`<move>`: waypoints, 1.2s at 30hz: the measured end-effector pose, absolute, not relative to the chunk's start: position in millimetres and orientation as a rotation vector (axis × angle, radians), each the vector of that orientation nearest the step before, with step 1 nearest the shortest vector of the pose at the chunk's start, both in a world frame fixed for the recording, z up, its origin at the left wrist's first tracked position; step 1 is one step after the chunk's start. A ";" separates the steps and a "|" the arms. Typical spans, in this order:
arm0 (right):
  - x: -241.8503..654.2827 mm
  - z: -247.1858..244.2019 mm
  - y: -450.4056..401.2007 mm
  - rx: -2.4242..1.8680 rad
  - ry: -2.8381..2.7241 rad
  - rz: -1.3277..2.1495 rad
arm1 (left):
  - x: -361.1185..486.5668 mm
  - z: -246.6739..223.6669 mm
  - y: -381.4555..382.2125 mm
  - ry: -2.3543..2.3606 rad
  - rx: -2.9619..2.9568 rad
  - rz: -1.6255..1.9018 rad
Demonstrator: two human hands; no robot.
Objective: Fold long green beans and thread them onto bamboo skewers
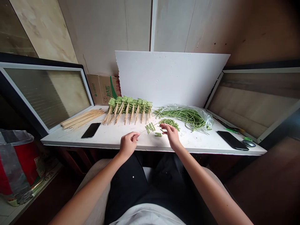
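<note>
The left hand [128, 145] pinched a stick [142, 131] to keep its beans [150, 127] steady; the right hand [171, 135] pressed shut on something hidden.

On the table [194, 140]: skewers [82, 118] at left, skewered beans [130, 107] centre, bagged beans [185, 117] right; carton [103, 89] and foam board [168, 78] behind.

Soft, even light brightens the white tabletop [201, 140] and the foam board [168, 75] behind it, which comes close to washing out, while small glints sit on the plastic bag [206, 120] and only faint shadows fall nearby. The upper right corner and the dark brown surface [264, 181] at lower right lie dim. Wide-angle distortion bows the glazed panels [47, 97] at both edges outward, yet the left hand [128, 144] and right hand [171, 134] look sharp.
</note>
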State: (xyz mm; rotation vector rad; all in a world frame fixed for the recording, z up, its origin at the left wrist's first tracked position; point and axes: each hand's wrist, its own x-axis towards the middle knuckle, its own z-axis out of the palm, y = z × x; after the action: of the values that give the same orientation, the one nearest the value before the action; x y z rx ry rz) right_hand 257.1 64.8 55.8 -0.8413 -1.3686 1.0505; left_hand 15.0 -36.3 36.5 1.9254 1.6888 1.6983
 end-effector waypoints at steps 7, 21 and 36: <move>281.3 24.8 86.5 -1.182 -2.119 0.101 | 11.9 30.8 -33.1 1.696 1.900 1.644; 271.6 19.1 79.8 -1.095 -2.185 -0.059 | 10.2 27.0 -32.0 1.708 1.921 1.606; 279.6 38.6 89.7 -0.804 -1.357 1.214 | 11.3 28.7 -39.0 1.678 1.919 1.600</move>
State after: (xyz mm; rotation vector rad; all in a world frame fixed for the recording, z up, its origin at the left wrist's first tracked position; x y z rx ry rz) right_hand 279.6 89.7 38.6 -0.8044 -1.3569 1.2142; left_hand 11.3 -39.0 28.7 1.9188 1.6782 1.5997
